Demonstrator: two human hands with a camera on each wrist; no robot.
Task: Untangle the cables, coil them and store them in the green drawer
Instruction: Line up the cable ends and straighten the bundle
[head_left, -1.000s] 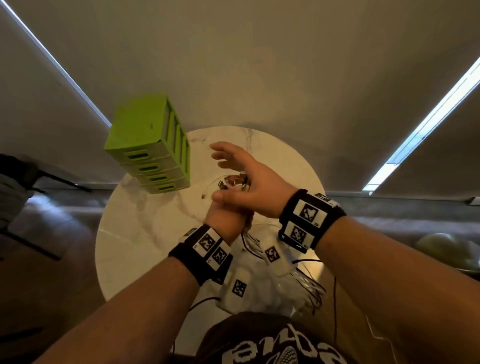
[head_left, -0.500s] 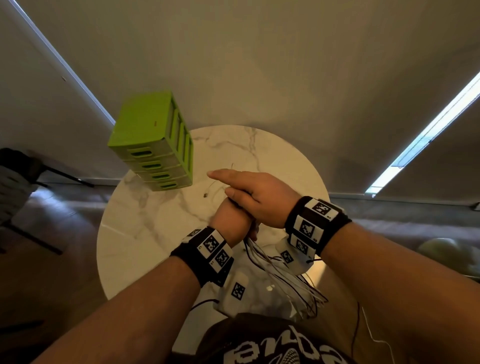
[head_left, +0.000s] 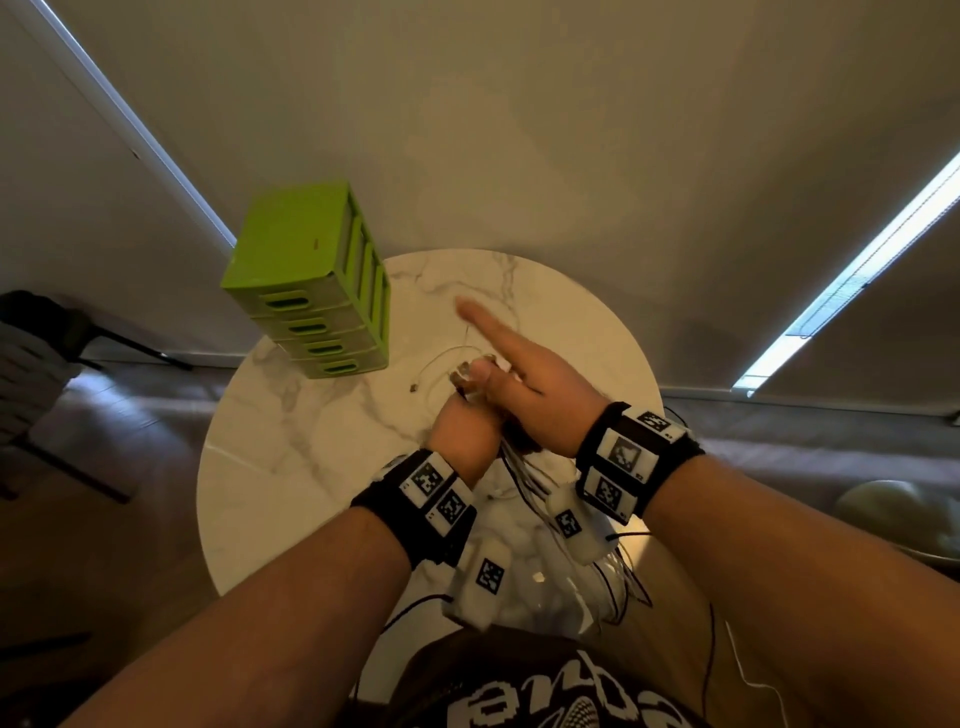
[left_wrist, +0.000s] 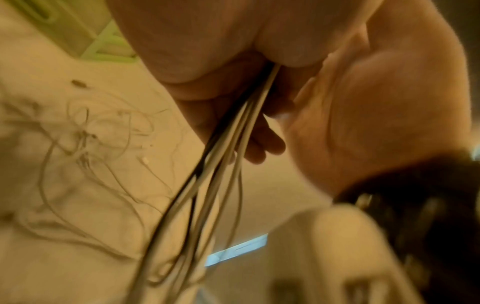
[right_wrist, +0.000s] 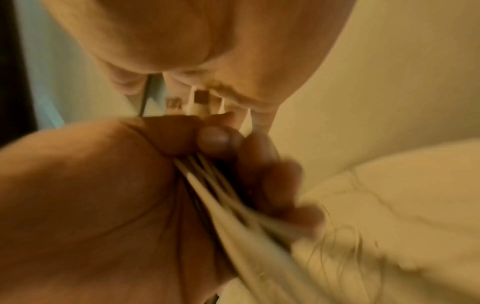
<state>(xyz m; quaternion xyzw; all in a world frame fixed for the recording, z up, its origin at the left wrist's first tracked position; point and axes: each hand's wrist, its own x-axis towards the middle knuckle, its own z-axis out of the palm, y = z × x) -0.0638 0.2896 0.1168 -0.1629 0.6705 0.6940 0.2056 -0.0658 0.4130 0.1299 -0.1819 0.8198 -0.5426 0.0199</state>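
My left hand (head_left: 464, 432) is a fist gripping a bundle of white and dark cables (head_left: 525, 477) above the round marble table (head_left: 291, 457). The bundle hangs from the fist toward me (left_wrist: 221, 156). Connector ends (right_wrist: 200, 99) stick out of the top of the fist. My right hand (head_left: 527, 385) lies over the fist, its thumb and curled fingers pinching those ends and its index finger straight, pointing away. One thin white cable (head_left: 441, 359) trails onto the table beyond the hands. The green drawer unit (head_left: 311, 280) stands at the far left with all its drawers shut.
More loose thin cables (left_wrist: 91, 148) lie tangled on the table under my hands, and some spill over the near edge (head_left: 615, 574). A dark chair (head_left: 36, 358) stands on the floor at the left. The table's left part is bare marble.
My right hand went from spread open above the fist to lying on it, thumb on the cable ends and index finger stretched out. The left fist kept its grip.
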